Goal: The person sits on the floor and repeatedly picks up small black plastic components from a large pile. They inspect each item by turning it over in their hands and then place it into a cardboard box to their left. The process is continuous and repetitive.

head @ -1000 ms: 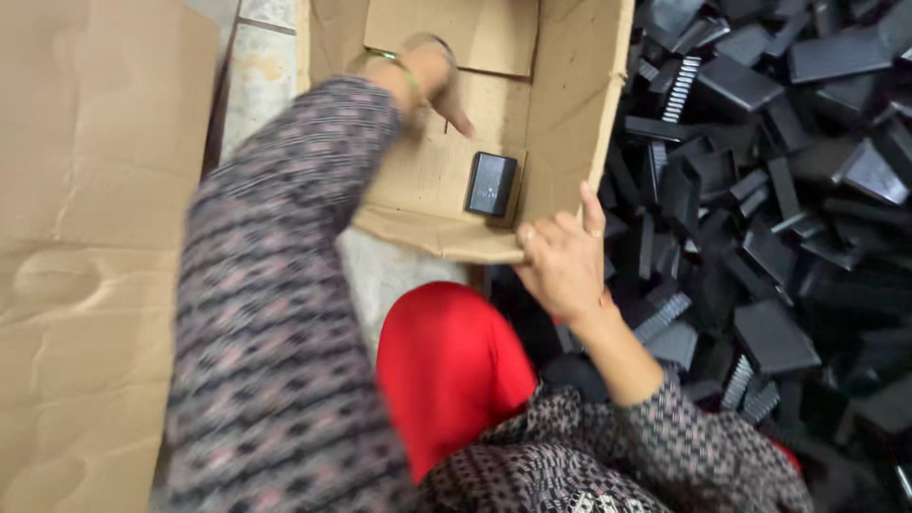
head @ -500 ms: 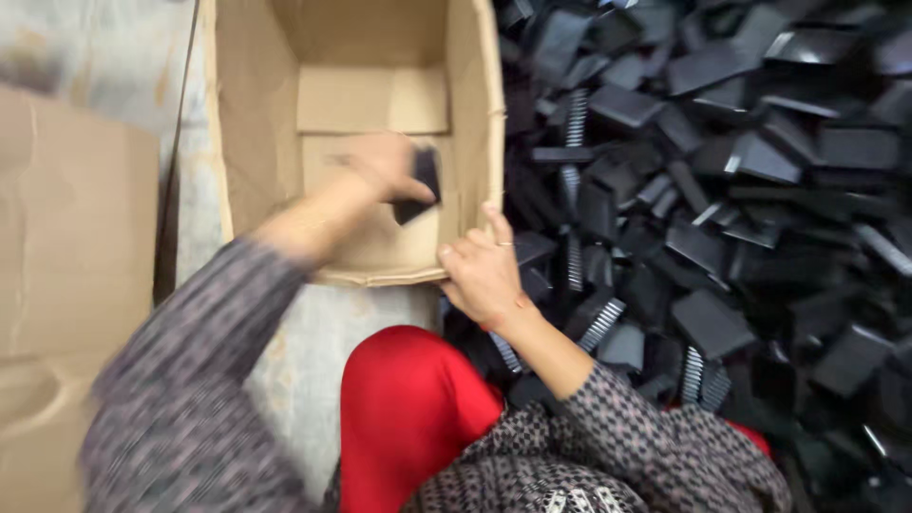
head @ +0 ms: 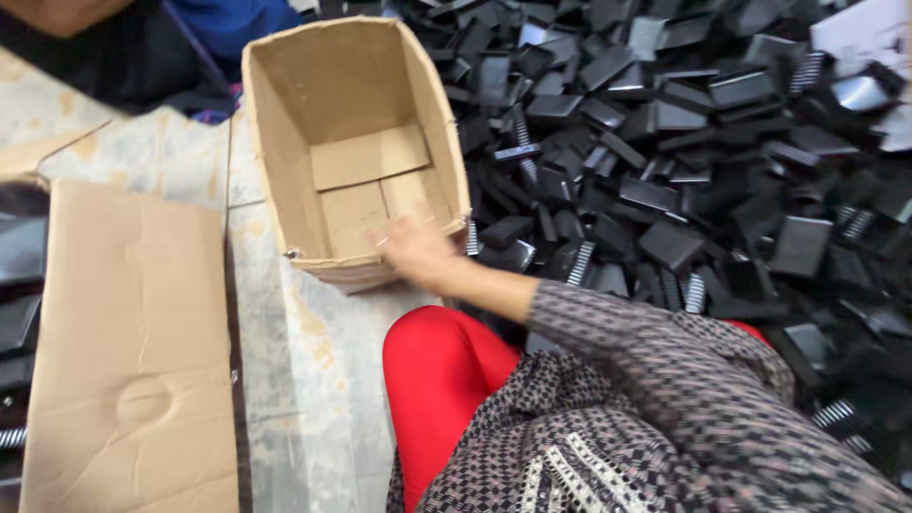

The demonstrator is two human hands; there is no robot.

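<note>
An open brown cardboard box (head: 285, 161) stands on the pale floor ahead of me, and its bottom flaps show bare, with nothing lying on them. My right hand (head: 413, 249) reaches from the lower right in a patterned sleeve. It lies blurred at the box's near right corner, fingers spread, with nothing seen in it. My left hand is out of view. Right of the box is a big heap of black rectangular parts (head: 665, 142), some with ribbed metal edges.
A flattened cardboard sheet (head: 133, 342) lies on the floor at the left, with more black parts (head: 14, 313) beyond its left edge. My red-clad knee (head: 437, 380) is just below the box. Dark and blue cloth (head: 228, 24) lies behind the box.
My left arm, which reached into the box and took hold of the black part there, has left the view. The part is gone from the box. The view has swung right and down.
</note>
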